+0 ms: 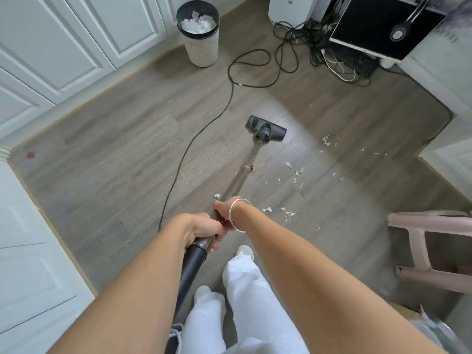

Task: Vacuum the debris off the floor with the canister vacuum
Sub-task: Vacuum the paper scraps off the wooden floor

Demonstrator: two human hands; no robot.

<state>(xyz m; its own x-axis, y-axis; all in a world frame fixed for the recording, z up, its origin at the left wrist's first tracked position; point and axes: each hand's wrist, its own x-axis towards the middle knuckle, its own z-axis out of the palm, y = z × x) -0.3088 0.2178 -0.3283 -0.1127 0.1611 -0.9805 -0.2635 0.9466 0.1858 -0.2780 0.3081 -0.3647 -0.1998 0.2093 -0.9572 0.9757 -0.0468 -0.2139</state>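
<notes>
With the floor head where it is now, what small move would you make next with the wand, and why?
Probably swing the floor head rightward and draw it back: most scraps lie right of the wand, nearer you than the head.

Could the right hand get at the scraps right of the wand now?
Probably not yet: the right hand grips the wand and the scraps lie on the floor. Nothing blocks the way, but it must let go.

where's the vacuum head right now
In the head view, the vacuum head lies on the floor right of centre, between the black cord at left and scattered debris at right.
</notes>
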